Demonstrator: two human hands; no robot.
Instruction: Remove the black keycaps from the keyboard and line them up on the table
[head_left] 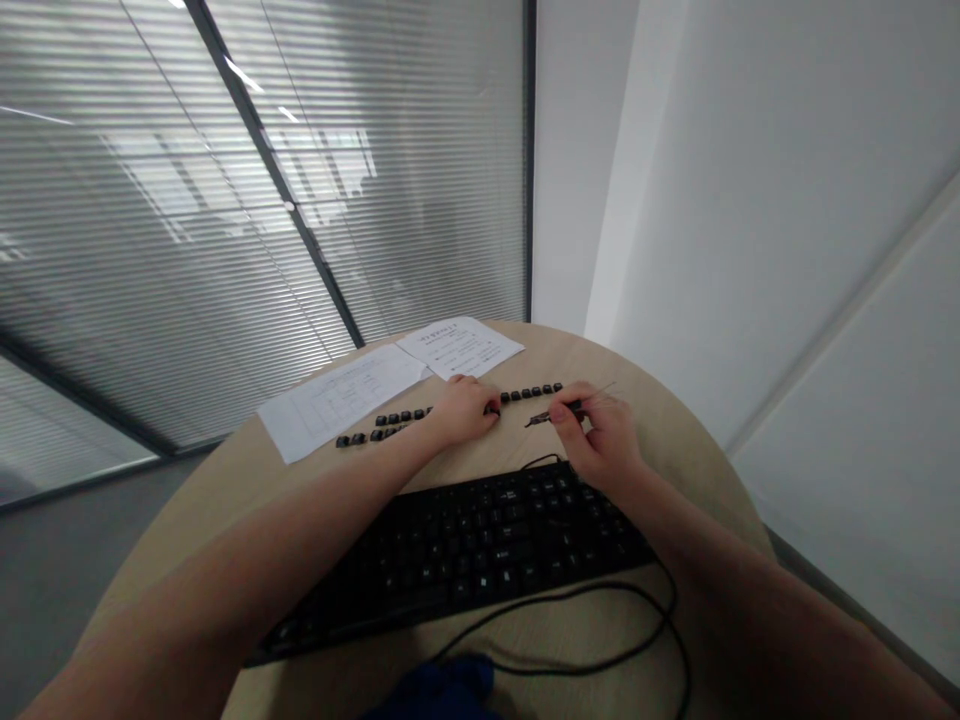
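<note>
Beyond the keyboard, my left hand (466, 408) rests low over the table with its fingers curled together on a small black keycap (491, 410). My right hand (607, 435) is closed around a slim black keycap puller (541, 417), its dark tip pointing left and thin wires sticking out behind. The tip is apart from the keycaps. Loose black keycaps (406, 415) stand in rows on both sides of my left hand, some hidden behind it. A black keyboard (495, 540) lies below both hands, partly covered by my left forearm.
Two printed sheets, a left one (345, 400) and a right one (461, 345), lie at the far side of the round wooden table (690, 450). A black cable (555, 592) loops before the keyboard. Something blue (442, 690) shows at the bottom. Blinds and a white wall stand behind.
</note>
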